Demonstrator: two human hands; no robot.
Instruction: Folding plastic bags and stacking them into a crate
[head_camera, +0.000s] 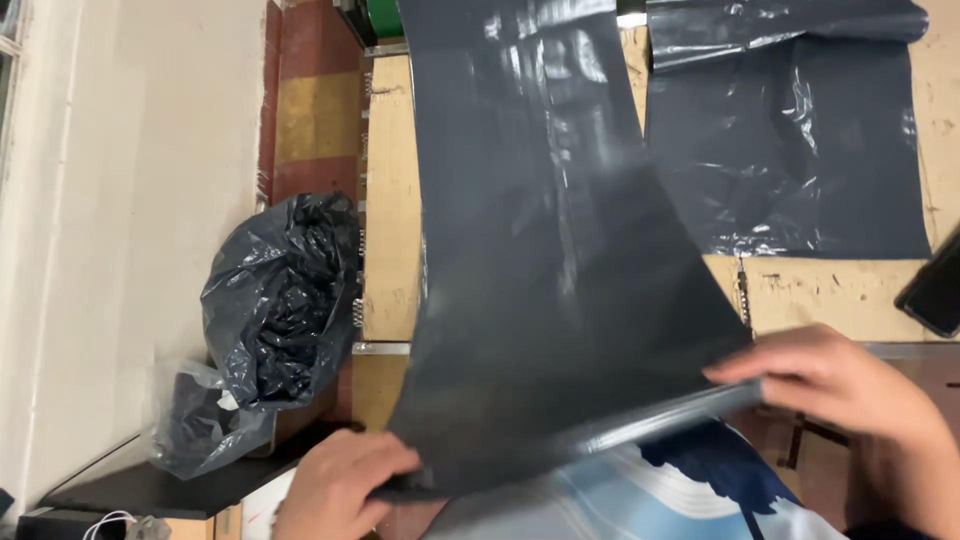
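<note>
Head camera: a long dark grey plastic sheet runs down the wooden table, its near edge lifted, pinched closed in the left hand and right hand. Another grey sheet lies toward the table's far right corner; a stuffed black bag sits off its left edge.

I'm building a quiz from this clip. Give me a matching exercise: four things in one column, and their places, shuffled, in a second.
Things:
1. grey sheet
2. flat sheet
3. black bag
4. left hand

Places:
A. on the floor left of the table
B. lying on the table, top right
C. at the grey sheet's near left corner
D. held up between both hands

Pairs: 1-D, 2-B, 3-A, 4-C
</note>
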